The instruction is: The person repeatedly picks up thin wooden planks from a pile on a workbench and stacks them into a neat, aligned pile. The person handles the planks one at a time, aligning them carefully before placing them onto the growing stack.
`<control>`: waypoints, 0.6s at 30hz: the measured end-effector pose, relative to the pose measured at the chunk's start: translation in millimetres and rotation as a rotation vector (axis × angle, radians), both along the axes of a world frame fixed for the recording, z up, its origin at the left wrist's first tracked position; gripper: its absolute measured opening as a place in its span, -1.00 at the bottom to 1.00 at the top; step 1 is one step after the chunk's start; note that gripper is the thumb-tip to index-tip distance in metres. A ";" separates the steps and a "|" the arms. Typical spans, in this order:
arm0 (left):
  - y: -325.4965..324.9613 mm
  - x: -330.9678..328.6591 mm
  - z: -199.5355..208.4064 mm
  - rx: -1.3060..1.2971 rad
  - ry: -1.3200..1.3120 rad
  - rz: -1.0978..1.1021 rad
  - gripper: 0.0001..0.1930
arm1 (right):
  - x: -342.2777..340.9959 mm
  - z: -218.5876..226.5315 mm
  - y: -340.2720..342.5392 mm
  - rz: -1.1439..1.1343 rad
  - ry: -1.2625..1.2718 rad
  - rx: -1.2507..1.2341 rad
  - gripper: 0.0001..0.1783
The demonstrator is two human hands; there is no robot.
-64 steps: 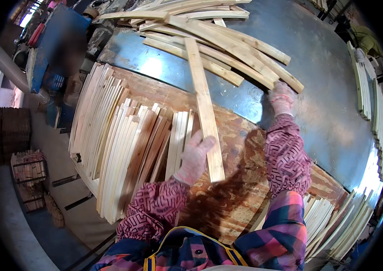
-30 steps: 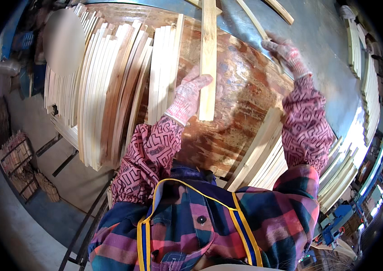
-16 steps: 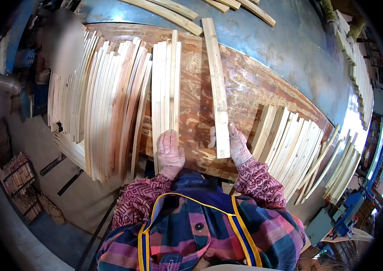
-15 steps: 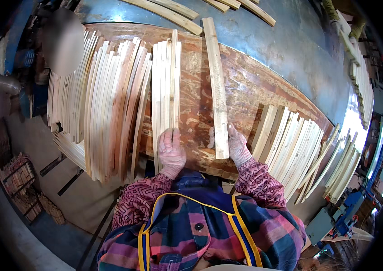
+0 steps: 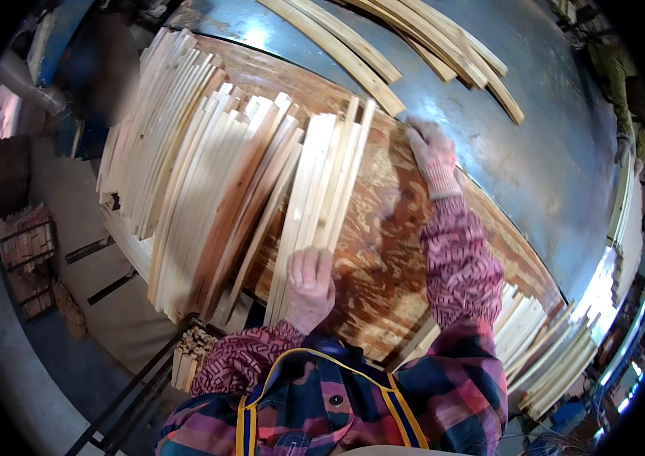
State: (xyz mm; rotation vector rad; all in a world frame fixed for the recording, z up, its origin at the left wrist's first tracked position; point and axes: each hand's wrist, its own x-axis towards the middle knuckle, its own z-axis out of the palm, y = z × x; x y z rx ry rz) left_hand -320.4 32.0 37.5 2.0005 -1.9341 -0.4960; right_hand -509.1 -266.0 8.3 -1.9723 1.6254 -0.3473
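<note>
My left hand [image 5: 312, 287], in a pale work glove, curls over the near end of a small group of pale wooden strips [image 5: 315, 182] standing side by side on a brown plywood board [image 5: 383, 220]. At this group's right edge lies one strip [image 5: 354, 175] whose far end sticks out beyond most of the others. My right hand [image 5: 432, 148], gloved too, is stretched out to the board's far edge, fingers partly extended and nothing in them. Just beyond its fingertips is the end of a wooden strip [image 5: 372, 83] on the blue-grey metal table.
Left of the small group, wooden strips stand in a large row [image 5: 201, 182]. More strips lie on the metal table [image 5: 520, 167] at the far side, and another row [image 5: 524, 327] is at the right. A co-worker's sleeve [image 5: 619, 83] shows at the far right. Bundled wood [image 5: 26, 251] sits at lower left.
The strip my right hand held is now out of it, and another strip lies at the small group's right edge. My right hand has reached far forward. The view has turned right.
</note>
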 end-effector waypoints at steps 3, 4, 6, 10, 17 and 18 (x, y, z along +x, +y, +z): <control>3.2 6.8 -0.5 -0.035 -0.087 -0.080 -0.41 | 57.8 -10.9 -57.3 -0.054 0.482 -0.064 -0.39; -0.1 6.4 0.4 -0.096 -0.103 -0.087 -0.41 | 63.2 -11.0 -69.4 -0.050 0.428 -0.023 -0.39; -14.8 5.0 11.8 -0.084 0.007 -0.051 -0.47 | 57.5 -12.4 -88.1 -0.037 0.346 0.051 -0.40; -84.9 12.4 21.8 0.127 0.284 -0.005 -0.60 | -5.3 24.9 -65.3 -0.187 -0.536 0.416 -0.48; -242.4 -19.0 -15.2 0.462 2.106 0.642 -0.50 | -19.1 41.9 -29.1 -0.027 -0.548 0.394 -0.50; -241.8 -16.7 -0.7 0.411 2.057 0.677 -0.50 | -5.2 33.2 -50.3 -0.139 -0.533 0.361 -0.48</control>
